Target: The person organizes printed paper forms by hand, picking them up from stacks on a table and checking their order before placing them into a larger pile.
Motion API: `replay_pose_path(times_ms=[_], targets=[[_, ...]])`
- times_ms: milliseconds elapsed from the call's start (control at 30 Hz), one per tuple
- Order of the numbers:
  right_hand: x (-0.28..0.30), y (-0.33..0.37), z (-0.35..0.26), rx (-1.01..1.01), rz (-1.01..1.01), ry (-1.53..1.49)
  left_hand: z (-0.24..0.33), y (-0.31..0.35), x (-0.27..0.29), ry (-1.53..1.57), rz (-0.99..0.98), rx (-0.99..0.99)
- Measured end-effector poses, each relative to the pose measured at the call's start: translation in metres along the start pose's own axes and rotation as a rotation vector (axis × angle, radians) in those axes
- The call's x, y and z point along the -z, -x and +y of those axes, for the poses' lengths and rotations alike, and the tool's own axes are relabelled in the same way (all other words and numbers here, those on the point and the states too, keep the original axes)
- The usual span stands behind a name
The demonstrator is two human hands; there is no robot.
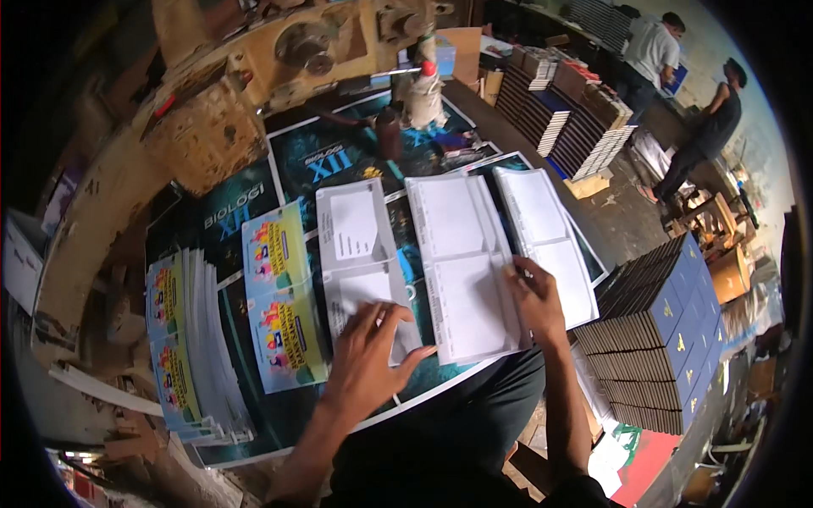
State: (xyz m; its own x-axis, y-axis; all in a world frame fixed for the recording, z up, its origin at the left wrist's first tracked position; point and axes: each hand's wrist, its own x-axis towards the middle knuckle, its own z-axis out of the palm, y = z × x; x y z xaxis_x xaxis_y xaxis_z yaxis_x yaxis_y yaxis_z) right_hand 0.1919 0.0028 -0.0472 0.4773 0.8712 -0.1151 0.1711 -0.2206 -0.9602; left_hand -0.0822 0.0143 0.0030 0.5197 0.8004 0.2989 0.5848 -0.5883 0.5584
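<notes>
My left hand (364,351) is open over the lower part of a grey-and-white printed sheet pile (356,229). Its fingers are bent but apart, and the thumb reaches toward the lower left corner of a white sheet stack (466,288). At that stack's right edge, my right hand (539,305) is closed, with curled fingers and the thumb against the paper's edge. Farther right lies another white sheet stack (546,220), partly behind my right hand. To the left are a pile of colourful yellow-and-blue covers (275,296) and a thicker fanned stack (182,347) with similar covers on top.
Dark teal printed cover sheets (246,190) lie under the piles. A cloth-wrapped bottle (423,102) and a brown cylinder (388,134) stand at the back, near a worn machine (318,55). Dark-blue book stacks (656,339) rise at right. Two people (652,51) stand farther off.
</notes>
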Motion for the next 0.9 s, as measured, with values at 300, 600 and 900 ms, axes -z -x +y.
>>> replay_pose_path(times_ms=[300, 600, 900], targets=[[-0.009, 0.014, -0.02, 0.083, -0.048, -0.077, -0.05, 0.025, 0.021, 0.198, -0.093, 0.162], [-0.047, 0.017, -0.037, 0.244, -0.069, -0.137, -0.061, 0.045, 0.019, 0.745, 0.267, 0.395], [-0.11, 0.033, -0.024, 0.046, -0.399, -0.281, -0.054, 0.055, 0.067, 0.249, -0.014, 0.239]])
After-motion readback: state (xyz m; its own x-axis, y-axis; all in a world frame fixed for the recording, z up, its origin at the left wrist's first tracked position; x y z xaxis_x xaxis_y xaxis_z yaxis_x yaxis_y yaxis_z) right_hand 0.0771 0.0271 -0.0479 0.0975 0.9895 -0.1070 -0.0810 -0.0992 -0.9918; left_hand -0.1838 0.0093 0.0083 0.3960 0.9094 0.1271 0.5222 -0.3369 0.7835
